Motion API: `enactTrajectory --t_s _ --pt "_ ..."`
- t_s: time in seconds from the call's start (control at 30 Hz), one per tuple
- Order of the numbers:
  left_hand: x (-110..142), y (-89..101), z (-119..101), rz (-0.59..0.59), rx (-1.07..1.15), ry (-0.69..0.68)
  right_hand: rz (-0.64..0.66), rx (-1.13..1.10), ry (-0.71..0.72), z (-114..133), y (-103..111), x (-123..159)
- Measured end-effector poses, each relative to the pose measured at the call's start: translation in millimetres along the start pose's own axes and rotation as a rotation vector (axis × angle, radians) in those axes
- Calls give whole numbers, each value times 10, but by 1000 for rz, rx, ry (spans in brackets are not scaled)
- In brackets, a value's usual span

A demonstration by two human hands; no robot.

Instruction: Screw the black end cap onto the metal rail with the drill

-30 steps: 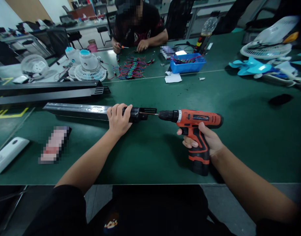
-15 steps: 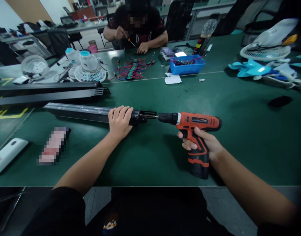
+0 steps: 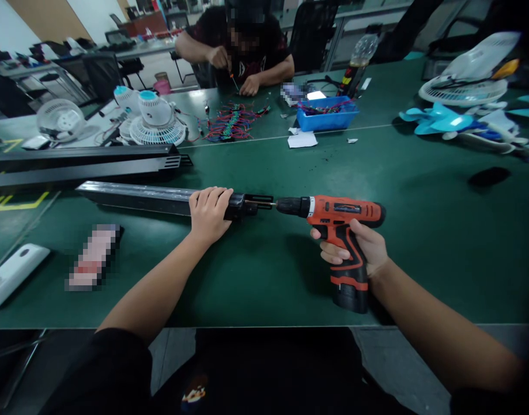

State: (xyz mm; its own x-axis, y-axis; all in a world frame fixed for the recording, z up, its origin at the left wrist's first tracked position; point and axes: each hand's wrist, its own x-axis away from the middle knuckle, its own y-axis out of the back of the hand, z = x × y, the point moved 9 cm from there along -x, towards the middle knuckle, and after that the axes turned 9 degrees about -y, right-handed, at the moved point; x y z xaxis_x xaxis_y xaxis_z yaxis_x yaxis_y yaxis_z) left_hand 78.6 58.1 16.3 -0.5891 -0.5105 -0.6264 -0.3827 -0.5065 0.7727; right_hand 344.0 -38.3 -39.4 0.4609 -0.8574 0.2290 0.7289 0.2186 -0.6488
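Note:
A long black metal housing (image 3: 139, 199) lies across the green table, its slotted end pointing right. My left hand (image 3: 209, 214) is wrapped over it near that end, fingers on top and thumb at the near side. In my right hand (image 3: 355, 245) is an orange and black cordless drill (image 3: 344, 210), held by its handle with the index finger at the trigger. The drill lies level and faces left. Its thin bit (image 3: 264, 203) reaches into the end of the housing; where the tip meets it is hidden.
More black housings (image 3: 83, 167) lie at the left. A phone (image 3: 94, 256) and a white case (image 3: 16, 276) are near the front left. Across the table a person (image 3: 242, 57) holds a screwdriver beside wired boards (image 3: 232, 124), a blue bin (image 3: 327, 115) and fan parts (image 3: 441, 120).
The drill has shifted very slightly left, and my right thumb sits a little differently on its handle. My left hand stays on the housing. The person opposite has moved the screwdriver lower.

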Motion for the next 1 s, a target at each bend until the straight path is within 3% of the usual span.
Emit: enactTrajectory --t_s 0.27,0.47,0.83,1.0 --pt "-12 -24 23 21 32 19 58 60 -96 -102 29 27" --pt "-24 -19 11 29 15 0 -10 24 -11 -29 24 -3" --pt "-30 -26 19 43 26 7 -3 35 -13 -29 34 -21" --pt "-25 -31 24 52 44 8 -56 68 -4 -3 60 -19"
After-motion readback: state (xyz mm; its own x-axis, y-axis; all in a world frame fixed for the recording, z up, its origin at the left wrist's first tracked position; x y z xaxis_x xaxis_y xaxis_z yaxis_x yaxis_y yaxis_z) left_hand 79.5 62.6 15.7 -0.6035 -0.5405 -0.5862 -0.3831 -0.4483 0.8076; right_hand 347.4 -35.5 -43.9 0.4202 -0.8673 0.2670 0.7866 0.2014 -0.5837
